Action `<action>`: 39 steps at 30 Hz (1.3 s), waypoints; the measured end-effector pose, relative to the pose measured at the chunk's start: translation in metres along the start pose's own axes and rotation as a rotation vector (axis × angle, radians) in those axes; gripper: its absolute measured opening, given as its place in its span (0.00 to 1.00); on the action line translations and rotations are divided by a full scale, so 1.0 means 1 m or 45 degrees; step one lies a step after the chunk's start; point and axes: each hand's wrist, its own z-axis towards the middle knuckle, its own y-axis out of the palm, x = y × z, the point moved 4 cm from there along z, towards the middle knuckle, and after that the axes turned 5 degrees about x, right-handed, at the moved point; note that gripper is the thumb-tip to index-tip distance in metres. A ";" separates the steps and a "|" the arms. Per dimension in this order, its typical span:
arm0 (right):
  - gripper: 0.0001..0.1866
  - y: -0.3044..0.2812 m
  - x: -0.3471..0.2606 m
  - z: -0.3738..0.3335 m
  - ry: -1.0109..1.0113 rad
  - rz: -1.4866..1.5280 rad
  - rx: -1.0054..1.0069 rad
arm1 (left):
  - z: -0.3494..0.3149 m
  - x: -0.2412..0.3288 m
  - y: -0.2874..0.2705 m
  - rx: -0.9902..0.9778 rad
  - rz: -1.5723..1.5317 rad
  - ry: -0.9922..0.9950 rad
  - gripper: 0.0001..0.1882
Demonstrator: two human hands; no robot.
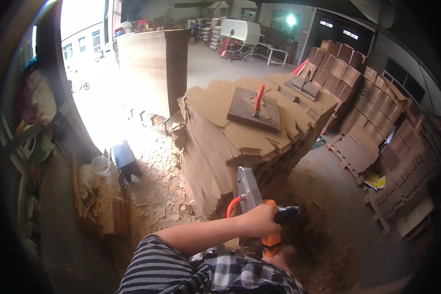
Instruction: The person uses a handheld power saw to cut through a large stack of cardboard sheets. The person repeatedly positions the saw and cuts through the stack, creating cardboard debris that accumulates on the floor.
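Observation:
My left hand (pixel 260 221) is closed around the upper part of an orange air tool (pixel 271 241), beside its black side handle. The tool has a silver metal head (pixel 250 191) and a red hose (pixel 232 206). Low down by the orange grip, my right hand (pixel 279 263) is wrapped on the tool; most of its fingers are hidden. In front of the head rises a tall stack of die-cut cardboard sheets (pixel 206 152) with ragged edges. On top lies a dark square plate (pixel 240 115) with a red handle (pixel 259 95); a second handled plate (pixel 299 89) lies farther back.
Cardboard scraps (pixel 157 169) litter the floor left of the stack. A large upright cardboard stack (pixel 149 68) stands behind at left. Bundled cardboard piles (pixel 372 103) line the right side. A box of scraps (pixel 113 210) and a dark box (pixel 126 159) are at left.

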 end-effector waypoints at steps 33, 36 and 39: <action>0.15 0.093 -0.060 -0.062 0.162 -0.169 0.409 | -0.030 -0.034 -0.031 -0.486 0.062 0.249 0.17; 0.15 0.098 -0.055 -0.063 0.176 -0.162 0.422 | -0.032 -0.041 -0.029 -0.553 0.025 0.143 0.17; 0.14 0.098 -0.052 -0.063 0.186 -0.157 0.436 | -0.033 -0.051 -0.029 -0.598 0.009 0.039 0.17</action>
